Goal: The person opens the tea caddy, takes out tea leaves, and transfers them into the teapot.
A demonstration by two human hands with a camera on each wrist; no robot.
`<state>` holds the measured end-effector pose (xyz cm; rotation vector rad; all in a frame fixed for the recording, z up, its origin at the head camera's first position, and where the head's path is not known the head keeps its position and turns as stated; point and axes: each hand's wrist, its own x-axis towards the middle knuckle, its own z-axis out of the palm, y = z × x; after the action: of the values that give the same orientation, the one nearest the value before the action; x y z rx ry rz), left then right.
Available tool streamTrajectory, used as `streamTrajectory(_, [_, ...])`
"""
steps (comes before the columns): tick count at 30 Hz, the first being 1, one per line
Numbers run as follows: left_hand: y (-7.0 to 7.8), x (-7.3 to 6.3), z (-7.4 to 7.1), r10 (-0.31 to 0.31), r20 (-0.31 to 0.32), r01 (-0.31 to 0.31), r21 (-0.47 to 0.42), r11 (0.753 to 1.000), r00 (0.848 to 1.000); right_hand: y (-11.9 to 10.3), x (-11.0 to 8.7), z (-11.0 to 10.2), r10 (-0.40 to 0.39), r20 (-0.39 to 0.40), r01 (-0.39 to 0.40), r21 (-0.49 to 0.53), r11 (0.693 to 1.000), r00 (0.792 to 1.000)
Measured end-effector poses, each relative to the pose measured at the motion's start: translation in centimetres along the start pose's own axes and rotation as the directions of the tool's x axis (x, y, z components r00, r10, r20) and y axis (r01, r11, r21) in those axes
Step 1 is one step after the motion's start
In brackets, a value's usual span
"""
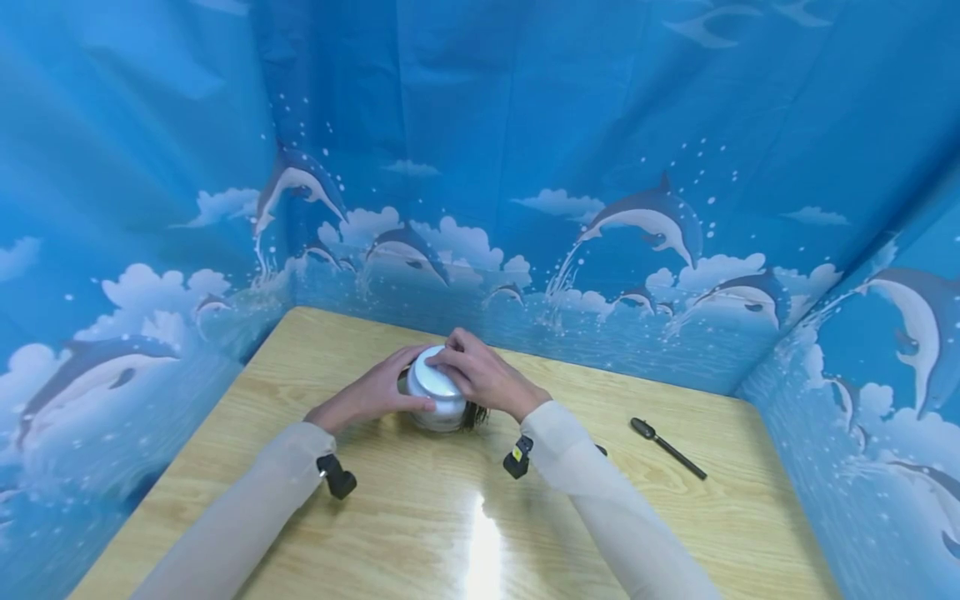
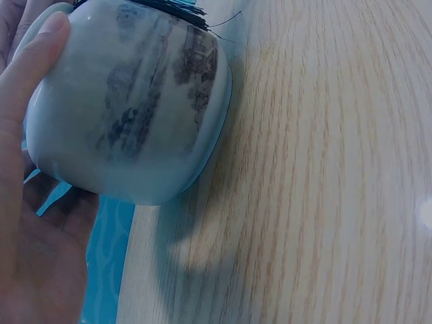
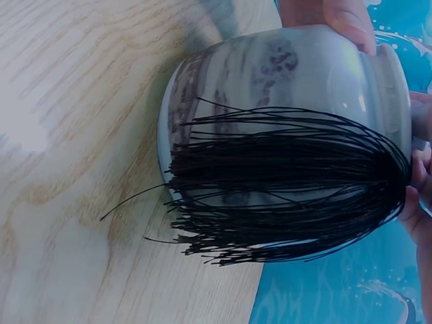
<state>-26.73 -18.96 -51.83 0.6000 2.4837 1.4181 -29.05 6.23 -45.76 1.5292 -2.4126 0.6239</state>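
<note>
A rounded, glossy pale ceramic jar (image 1: pixel 441 418) with a white top (image 1: pixel 431 380) rests on the table. Dark landscape-like printing runs over its side (image 2: pixel 135 101). My left hand (image 1: pixel 378 387) grips the jar from the left, thumb on the near side and the other fingers partly hidden behind it. From the jar's rim hangs a black tassel (image 3: pixel 290 175), its strands spread down the right side. Over the top, the curled fingers of my right hand (image 1: pixel 483 372) pinch at the tassel's gathered end by the rim. The cord there is largely hidden.
A black pen-shaped stick with a thicker end (image 1: pixel 667 447) lies on the wooden table (image 1: pixel 405 517) to the right. A small dark thing (image 1: pixel 602 450) peeks out behind my right sleeve. Blue dolphin-print curtains (image 1: pixel 465 167) border the table's back and sides.
</note>
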Motion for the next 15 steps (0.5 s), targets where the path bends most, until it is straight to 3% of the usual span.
streamTrajectory(4, [0.1,-0.1,0.0,-0.007,0.000,0.007,0.004,1.000,1.000,0.0,0.0,0.2,-0.008,-0.014,0.007,-0.009,1.000,1.000])
streamTrajectory(6, [0.1,-0.1,0.0,-0.016,-0.002,0.016,0.004,1.000,1.000,0.0,0.0,0.4,0.024,-0.006,-0.024,-0.001,1.000,1.000])
streamTrajectory(10, [0.1,-0.2,0.0,-0.020,-0.006,0.020,0.004,1.000,1.000,0.1,-0.2,0.9,0.171,0.014,-0.171,0.096,0.981,0.985])
streamTrajectory(15, [0.1,-0.3,0.0,-0.033,-0.005,0.033,0.004,0.999,0.999,0.1,-0.4,1.9,0.322,-0.013,-0.310,0.240,0.920,0.947])
